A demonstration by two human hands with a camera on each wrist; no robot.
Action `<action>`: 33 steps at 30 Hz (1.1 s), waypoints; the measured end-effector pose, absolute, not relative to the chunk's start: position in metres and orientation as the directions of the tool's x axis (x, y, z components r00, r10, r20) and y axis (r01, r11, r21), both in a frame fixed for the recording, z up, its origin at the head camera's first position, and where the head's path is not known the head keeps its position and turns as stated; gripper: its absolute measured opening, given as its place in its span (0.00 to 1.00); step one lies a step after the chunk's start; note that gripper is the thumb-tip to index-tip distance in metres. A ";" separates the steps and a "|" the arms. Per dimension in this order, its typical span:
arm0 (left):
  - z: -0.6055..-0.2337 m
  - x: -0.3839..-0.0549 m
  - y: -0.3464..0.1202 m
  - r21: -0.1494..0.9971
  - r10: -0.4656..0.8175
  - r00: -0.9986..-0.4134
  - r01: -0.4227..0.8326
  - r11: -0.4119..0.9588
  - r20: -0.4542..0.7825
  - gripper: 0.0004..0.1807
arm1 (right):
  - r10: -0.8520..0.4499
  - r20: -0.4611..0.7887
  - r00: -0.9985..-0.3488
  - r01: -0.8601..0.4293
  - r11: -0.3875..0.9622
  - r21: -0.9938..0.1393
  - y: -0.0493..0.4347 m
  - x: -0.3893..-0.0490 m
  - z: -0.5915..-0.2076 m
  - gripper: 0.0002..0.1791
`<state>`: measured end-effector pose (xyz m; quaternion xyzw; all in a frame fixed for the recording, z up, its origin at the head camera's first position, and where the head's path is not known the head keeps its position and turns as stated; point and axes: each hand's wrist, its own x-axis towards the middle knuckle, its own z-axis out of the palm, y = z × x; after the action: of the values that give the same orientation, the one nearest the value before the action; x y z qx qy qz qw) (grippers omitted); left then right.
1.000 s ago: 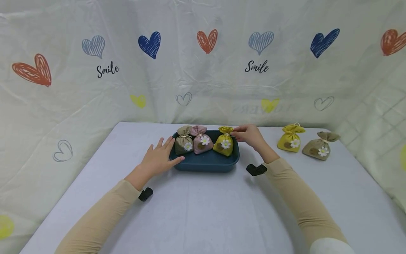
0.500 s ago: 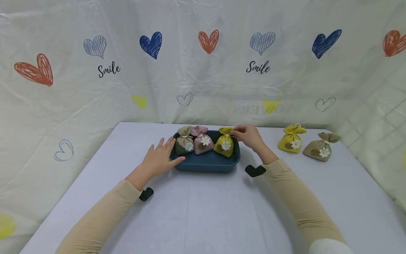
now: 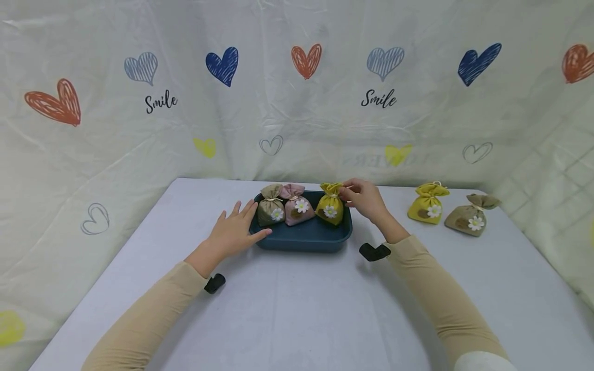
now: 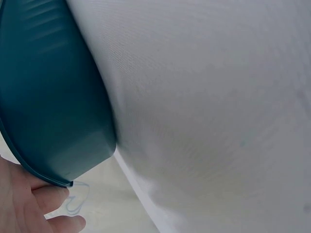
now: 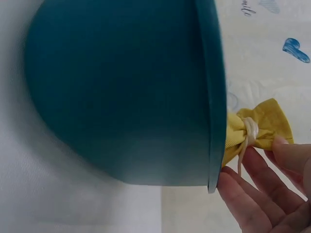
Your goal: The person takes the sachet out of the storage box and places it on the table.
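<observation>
A dark teal plastic tray (image 3: 301,243) stands near the table's far edge. My left hand (image 3: 232,234) rests on its left rim with fingers straight and spread; the left wrist view shows the fingers (image 4: 51,198) along that rim. With thumb and fingertips my right hand (image 3: 366,201) pinches the gathered neck of a yellow drawstring pouch (image 3: 329,208), at the tray's right end. That pouch bears a white daisy, and its cord (image 5: 251,131) shows in the right wrist view. Inside the tray at left, a beige pouch (image 3: 270,208) leans beside a pink pouch (image 3: 297,208).
Right of the tray, another yellow pouch (image 3: 427,203) stands on the white table (image 3: 297,309). A beige pouch (image 3: 471,216) lies tilted beside it, near the right edge. A white curtain (image 3: 297,118) printed with hearts hangs behind the table.
The yellow pouch in my right hand has risen slightly, along with the hand. My left hand stays on the tray rim. The whole view has shifted very slightly.
</observation>
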<state>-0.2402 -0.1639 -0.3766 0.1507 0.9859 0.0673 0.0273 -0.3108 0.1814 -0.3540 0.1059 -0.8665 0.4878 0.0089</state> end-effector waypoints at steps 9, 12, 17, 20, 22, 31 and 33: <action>-0.378 -0.242 -0.164 0.139 0.300 -0.953 0.292 0.946 -0.038 0.54 | -0.166 0.111 -0.980 -0.168 0.381 -0.909 0.183 -0.310 -0.351 0.20; -0.378 -0.242 -0.164 0.136 0.298 -0.954 0.290 0.947 -0.038 0.54 | -0.167 0.120 -0.979 -0.173 0.354 -0.919 0.184 -0.310 -0.349 0.20; -0.376 -0.243 -0.164 0.140 0.296 -0.954 0.288 0.947 -0.041 0.54 | -0.159 0.138 -0.978 -0.183 0.322 -0.929 0.185 -0.310 -0.344 0.19; -0.377 -0.243 -0.164 0.139 0.297 -0.954 0.288 0.947 -0.046 0.54 | -0.155 0.133 -0.979 -0.176 0.307 -0.935 0.185 -0.309 -0.340 0.18; -0.377 -0.243 -0.164 0.137 0.297 -0.954 0.288 0.948 -0.049 0.54 | -0.152 0.126 -0.980 -0.168 0.308 -0.936 0.185 -0.307 -0.338 0.18; -0.377 -0.242 -0.164 0.141 0.296 -0.954 0.287 0.948 -0.047 0.54 | -0.152 0.134 -0.979 -0.176 0.308 -0.935 0.186 -0.301 -0.327 0.18; -0.377 -0.242 -0.164 0.138 0.297 -0.954 0.289 0.947 -0.042 0.54 | -0.158 0.141 -0.977 -0.185 0.309 -0.933 0.187 -0.300 -0.325 0.18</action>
<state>-0.2415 -0.1641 -0.3770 0.1487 0.9862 0.0654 0.0313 -0.2999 0.1874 -0.3246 0.1061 -0.8088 0.5783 0.0114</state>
